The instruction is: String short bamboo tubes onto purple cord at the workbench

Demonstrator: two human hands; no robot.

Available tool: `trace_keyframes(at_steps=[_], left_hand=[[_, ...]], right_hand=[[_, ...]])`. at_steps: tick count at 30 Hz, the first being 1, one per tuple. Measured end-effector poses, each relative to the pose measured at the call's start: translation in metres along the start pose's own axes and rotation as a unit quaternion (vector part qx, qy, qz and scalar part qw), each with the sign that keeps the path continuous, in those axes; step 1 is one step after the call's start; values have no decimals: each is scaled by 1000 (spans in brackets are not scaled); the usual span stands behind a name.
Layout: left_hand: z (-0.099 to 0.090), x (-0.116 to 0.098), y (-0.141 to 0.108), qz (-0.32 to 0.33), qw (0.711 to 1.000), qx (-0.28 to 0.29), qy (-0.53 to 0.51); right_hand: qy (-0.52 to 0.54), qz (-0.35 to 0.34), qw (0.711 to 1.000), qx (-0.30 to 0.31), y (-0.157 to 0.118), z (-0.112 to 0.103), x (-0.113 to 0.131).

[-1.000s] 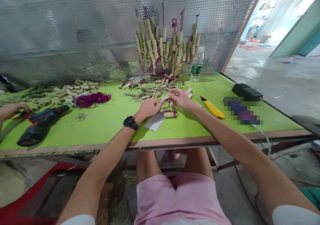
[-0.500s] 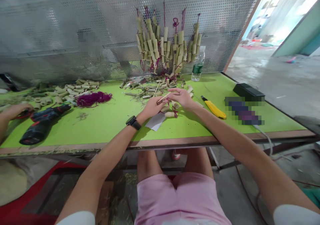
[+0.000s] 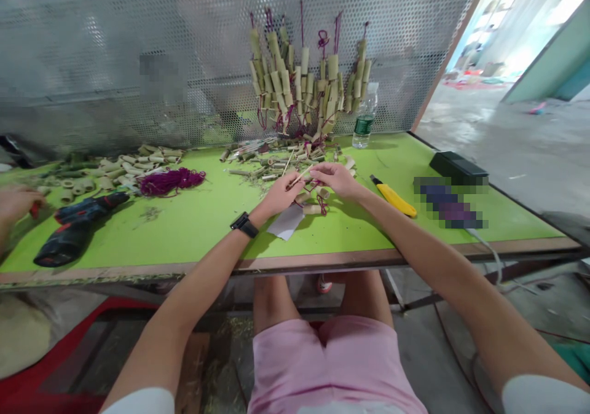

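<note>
My left hand (image 3: 282, 194) is closed around a thin wooden stick (image 3: 302, 175), which points up and to the right from its fingers. Just right of it, my right hand (image 3: 340, 180) has its thumb and fingertips together at the stick's tip; what they pinch is too small to make out. Below both hands lie short bamboo pieces (image 3: 312, 209) threaded on purple cord (image 3: 324, 204), partly hidden by my fingers. A white scrap of paper (image 3: 286, 222) is under my left hand.
Cut bamboo (image 3: 271, 169), a purple cord bundle (image 3: 168, 182), a power drill (image 3: 76, 223) and a yellow utility knife (image 3: 394, 198) lie on the green table (image 3: 221, 230). Bamboo strings (image 3: 281, 82) hang behind, near a bottle (image 3: 364, 125). Another person's hand (image 3: 18, 205) is at far left.
My right hand's fingers have drawn together at the stick's tip; they were more outstretched before. At far left, the other person's hand has moved left, away from the drill.
</note>
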State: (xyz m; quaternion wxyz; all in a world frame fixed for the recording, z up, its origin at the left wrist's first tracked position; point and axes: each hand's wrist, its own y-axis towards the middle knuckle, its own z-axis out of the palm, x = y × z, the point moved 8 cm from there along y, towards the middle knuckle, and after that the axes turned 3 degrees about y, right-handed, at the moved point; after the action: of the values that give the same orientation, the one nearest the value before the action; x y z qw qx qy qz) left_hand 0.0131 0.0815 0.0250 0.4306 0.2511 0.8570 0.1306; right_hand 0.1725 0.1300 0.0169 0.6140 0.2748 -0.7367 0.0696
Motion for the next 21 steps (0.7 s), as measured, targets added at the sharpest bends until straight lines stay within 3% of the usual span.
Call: trace_keyframes(at_steps=[6,10,16,21], left_hand=[[3,5,1,-3,1000,12,6],[2,5,0,-12,999,12,43],[12,-1,-2,27,986,104,129],[8,10,-2,-14,983,134,126]], right_hand=[[-109,-36,989,91,-9,13,14],[-148,-65,980,112,-13,13,22],[-39,-41,996,68,-12,6,21],[124,-7,990,64,-11,13,17]])
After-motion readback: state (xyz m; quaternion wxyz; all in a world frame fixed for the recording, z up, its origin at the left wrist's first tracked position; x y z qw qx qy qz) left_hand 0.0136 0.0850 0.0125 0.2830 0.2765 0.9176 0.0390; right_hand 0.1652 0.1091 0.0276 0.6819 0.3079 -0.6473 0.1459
